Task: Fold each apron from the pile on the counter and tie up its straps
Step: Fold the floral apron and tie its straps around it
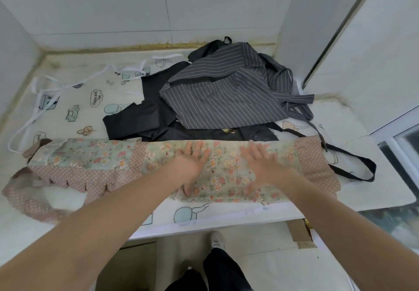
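Note:
A floral apron [108, 156] with pink dotted trim lies folded into a long band across the front of the counter. My left hand [192, 161] and my right hand [260, 161] press flat on its middle, fingers straight and spread. Its pink neck strap [29, 204] loops off to the left. Behind it sits the pile: a grey striped apron [224, 95] on top of a black apron [136, 120]. A white cartoon-print apron [74, 106] is spread beneath everything, its white straps [45, 91] trailing at the back left.
White tiled walls close in the counter [362, 118] at the back and left, with a white panel at the right. A black strap [353, 166] loops over the counter's right side. The floor, a shoe [216, 240] and cardboard [299, 234] show below the front edge.

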{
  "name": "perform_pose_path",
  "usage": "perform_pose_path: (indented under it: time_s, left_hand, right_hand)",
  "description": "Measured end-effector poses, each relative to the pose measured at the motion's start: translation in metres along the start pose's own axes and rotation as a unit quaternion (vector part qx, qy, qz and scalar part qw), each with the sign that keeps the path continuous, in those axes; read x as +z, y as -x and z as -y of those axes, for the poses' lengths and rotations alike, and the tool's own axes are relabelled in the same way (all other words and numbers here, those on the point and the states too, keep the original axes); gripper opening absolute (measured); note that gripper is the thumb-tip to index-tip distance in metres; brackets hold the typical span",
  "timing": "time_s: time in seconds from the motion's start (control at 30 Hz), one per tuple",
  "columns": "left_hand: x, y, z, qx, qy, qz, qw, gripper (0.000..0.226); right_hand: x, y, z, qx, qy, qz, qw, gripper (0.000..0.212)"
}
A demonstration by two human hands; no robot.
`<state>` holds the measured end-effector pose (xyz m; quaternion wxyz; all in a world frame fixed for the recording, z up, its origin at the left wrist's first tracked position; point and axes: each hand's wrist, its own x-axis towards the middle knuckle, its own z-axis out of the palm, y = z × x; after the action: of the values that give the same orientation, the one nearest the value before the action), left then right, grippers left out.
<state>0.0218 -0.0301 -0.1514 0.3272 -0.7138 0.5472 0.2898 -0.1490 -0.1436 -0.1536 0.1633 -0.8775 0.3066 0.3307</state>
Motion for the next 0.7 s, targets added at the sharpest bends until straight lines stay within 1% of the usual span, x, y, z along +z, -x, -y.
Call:
perform_pose_path:
  time_s: [0.07,0.13,0.2,0.27,0.33,0.37,0.4,0.47,0.5,0.53,0.63,0.7]
  left_hand:
    - [-0.001,-0.004,-0.003,-0.013,-0.008,0.017,1.0,0.142]
    - [-0.002,-0.006,-0.005,-0.023,-0.013,0.034,0.999,0.143]
    - [-0.006,-0.007,-0.011,-0.038,-0.028,0.042,0.998,0.14]
    - [-0.017,-0.006,-0.023,-0.043,-0.034,0.032,0.998,0.128]
    - [-0.034,-0.006,-0.038,-0.008,-0.031,-0.027,0.999,0.107]
    - [-0.043,-0.008,-0.049,0.025,-0.031,-0.062,0.997,0.107]
    - [-0.05,-0.008,-0.059,0.058,-0.032,-0.087,0.994,0.115]
    - [-0.061,-0.01,-0.083,0.097,-0.039,-0.091,0.99,0.128]
    - [-0.063,-0.012,-0.094,0.099,-0.039,-0.081,0.991,0.13]
    - [-0.065,-0.015,-0.104,0.093,-0.04,-0.07,0.992,0.131]
    - [-0.07,-0.021,-0.125,0.065,-0.084,-0.042,0.993,0.133]
    - [-0.073,-0.022,-0.129,0.055,-0.113,-0.021,0.992,0.13]
  right_hand:
    - [0.004,0.011,-0.032,0.053,0.008,0.016,0.998,0.131]
    - [0.006,0.024,-0.068,0.127,-0.017,0.033,0.991,0.135]
    - [0.003,0.033,-0.089,0.179,-0.027,0.056,0.982,0.134]
    - [0.0,0.033,-0.091,0.2,0.002,0.072,0.977,0.133]
    - [-0.004,0.027,-0.079,0.211,0.069,0.06,0.973,0.127]
    - [-0.006,0.024,-0.07,0.211,0.101,0.046,0.971,0.119]
    - [-0.009,0.02,-0.06,0.198,0.13,0.025,0.971,0.108]
    - [-0.01,0.012,-0.046,0.156,0.164,-0.007,0.974,0.093]
    - [-0.009,0.008,-0.043,0.135,0.159,-0.013,0.978,0.093]
    - [-0.009,0.005,-0.044,0.123,0.14,-0.01,0.982,0.099]
    - [-0.004,0.011,-0.069,0.108,0.061,0.012,0.992,0.129]
    - [-0.002,0.023,-0.087,0.086,0.041,0.028,0.995,0.132]
